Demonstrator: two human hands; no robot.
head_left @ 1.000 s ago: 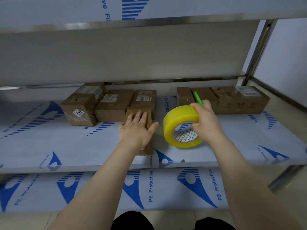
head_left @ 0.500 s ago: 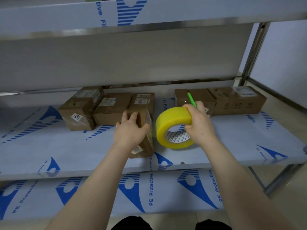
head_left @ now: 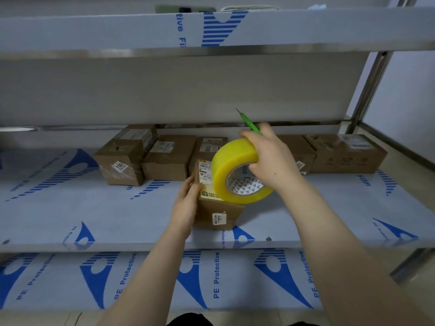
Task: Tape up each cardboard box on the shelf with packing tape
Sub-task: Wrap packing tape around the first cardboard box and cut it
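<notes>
This looks like a parcel storeroom. Steel shelves (head_left: pixel 70 215) on a bare metal post (head_left: pixel 368 90) at 2 o'clock fill the view, their boards wrapped in film (head_left: pixel 216 275) printed "PE Protective". Brown boxes (head_left: pixel 169 161) with shipping labels (head_left: pixel 120 166) stand in rows at 10 and 2 o'clock, and one box (head_left: pixel 204 215) sits at the centre under a roll of yellow tape (head_left: pixel 231 168). A plain pale wall (head_left: pixel 404 109) is at 3 o'clock.

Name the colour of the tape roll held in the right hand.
The tape roll is translucent yellow, its inner core white with small dark triangles. Head view shows it.
</notes>
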